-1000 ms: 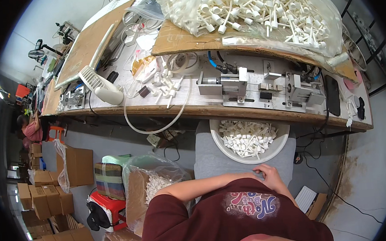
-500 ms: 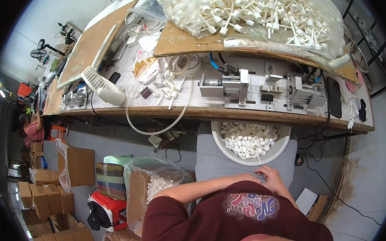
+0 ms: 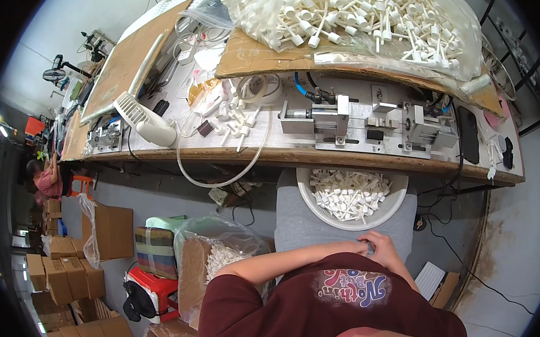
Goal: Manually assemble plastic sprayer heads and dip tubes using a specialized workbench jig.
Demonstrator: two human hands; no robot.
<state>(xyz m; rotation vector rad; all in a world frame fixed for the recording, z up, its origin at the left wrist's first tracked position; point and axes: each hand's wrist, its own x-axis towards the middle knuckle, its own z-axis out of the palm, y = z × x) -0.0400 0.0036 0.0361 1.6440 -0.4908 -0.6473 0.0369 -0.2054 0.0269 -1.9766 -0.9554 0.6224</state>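
My left hand [image 3: 351, 248] rests low against my shirt, its forearm lying across my waist and its fingers mostly hidden. Close beside it, my right hand [image 3: 383, 247] has bent fingers drawn together toward the left hand; whatever they hold, if anything, is out of sight. Just beyond both hands, a white basket [image 3: 308, 210] full of small white plastic parts [image 3: 352, 195] sits on grey cloth [image 3: 292, 219] over my lap. Neither hand touches the basket. On the bench ahead stands a metal clamping fixture [image 3: 366, 125] with sliding blocks.
The wooden bench [image 3: 232, 155] carries a large clear bag of white capped stems [image 3: 360, 18], a white fan [image 3: 145, 122], loose white fittings [image 3: 239, 126] and a black phone [image 3: 467, 135]. At left are a red stool [image 3: 160, 292], cartons [image 3: 108, 231] and a distant seated person [image 3: 48, 178].
My right hand's fingers shift slightly, and a small gap shows between the two hands. The view moves very little; the basket and bench things stay where they were.
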